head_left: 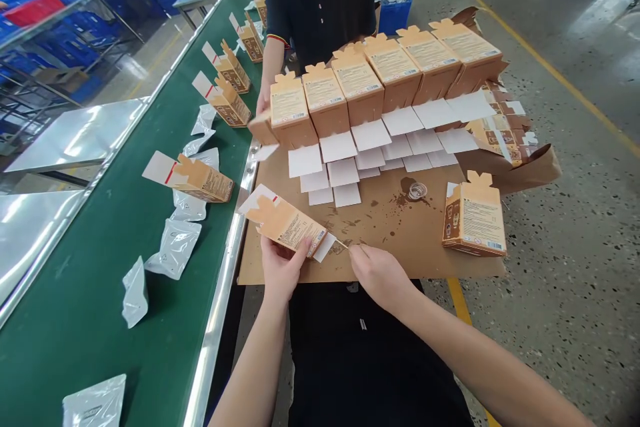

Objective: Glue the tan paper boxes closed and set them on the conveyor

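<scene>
My left hand (285, 267) is closed around a tan-and-brown carton (293, 223), which lies tilted with its white top flap up to the left. At the carton's near right end a white flap (325, 247) sticks out. Pinched in my right hand (377, 270) is a thin pale stick (342, 243), its tip close to that flap; whether it touches is too small to tell. A small clear round dish (417, 191) sits on the cardboard-topped table among brown stains. Another carton (475, 217) stands upright to the right of my right hand.
A row of cartons (360, 83) with white flaps spans the table's far side, beside flattened cartons (510, 123). A co-worker (320, 7) stands behind them, one hand at the left end. On the left, a green conveyor (165, 307) carries silver pouches (175, 247) and open cartons (205, 179).
</scene>
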Available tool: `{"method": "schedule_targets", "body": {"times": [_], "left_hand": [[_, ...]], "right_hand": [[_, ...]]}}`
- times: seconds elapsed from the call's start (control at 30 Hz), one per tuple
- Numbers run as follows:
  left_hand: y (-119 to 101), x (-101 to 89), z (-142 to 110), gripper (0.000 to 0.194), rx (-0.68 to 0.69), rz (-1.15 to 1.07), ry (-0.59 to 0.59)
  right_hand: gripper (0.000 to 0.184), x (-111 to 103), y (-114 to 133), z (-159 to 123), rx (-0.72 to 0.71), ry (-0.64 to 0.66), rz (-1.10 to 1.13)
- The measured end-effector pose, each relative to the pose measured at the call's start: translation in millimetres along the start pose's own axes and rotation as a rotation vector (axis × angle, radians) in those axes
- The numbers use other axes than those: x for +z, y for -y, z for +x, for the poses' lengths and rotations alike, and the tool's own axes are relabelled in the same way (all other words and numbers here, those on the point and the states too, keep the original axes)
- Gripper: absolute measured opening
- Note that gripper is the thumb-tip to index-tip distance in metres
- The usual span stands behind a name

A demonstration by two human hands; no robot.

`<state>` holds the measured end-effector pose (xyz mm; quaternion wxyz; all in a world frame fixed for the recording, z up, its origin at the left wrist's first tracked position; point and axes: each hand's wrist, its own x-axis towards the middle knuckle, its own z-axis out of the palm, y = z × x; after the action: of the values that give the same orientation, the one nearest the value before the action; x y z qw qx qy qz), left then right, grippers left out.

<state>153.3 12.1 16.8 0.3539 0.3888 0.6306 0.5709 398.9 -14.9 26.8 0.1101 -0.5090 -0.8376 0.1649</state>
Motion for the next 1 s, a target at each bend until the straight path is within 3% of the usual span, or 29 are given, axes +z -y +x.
{"method": "schedule_targets", "body": {"times": [0.2,0.33,0.47,0.57,0.7,0.8,0.87,1.0], "left_hand": [[10.8,-4.8,-22.4,0.092,0.075,0.318,-0.012],[15.7,-0.3,-29.9,0.087,0.126,0.433,-0.042],[17.7,-6.0,-20.0,0.086,0.179,0.517,-0.069],[10.6,-40.4,3.4,0.090,0.180,0.580,-0.203],[-6.4,-116.5,36.9,0.097,0.027,0.625,-0.488],[-12.0,-156.6,53.4,0.096,-0.077,0.596,-0.525],[-11.1,-165.6,63.8,0.094,-0.114,0.600,-0.500],[-7.0,-160.8,88.5,0.090,-0.073,0.630,-0.544]], "right_hand": [[0.041,-8.9,-18.5,-58.5,0.202,-0.352,0.310],[0.039,-12.4,-18.3,-72.2,0.309,-0.441,0.418],[0.034,-15.2,-12.4,-68.8,0.272,-0.478,0.500],[0.035,-16.5,-12.2,-68.8,0.261,-0.494,0.558],[0.040,-17.8,-18.8,-75.4,0.325,-0.428,0.662],[0.044,-19.6,-21.8,-77.5,0.361,-0.376,0.731],[0.044,-20.8,-21.1,-75.1,0.368,-0.364,0.749],[0.043,-20.5,-16.4,-63.8,0.345,-0.290,0.766]]}}
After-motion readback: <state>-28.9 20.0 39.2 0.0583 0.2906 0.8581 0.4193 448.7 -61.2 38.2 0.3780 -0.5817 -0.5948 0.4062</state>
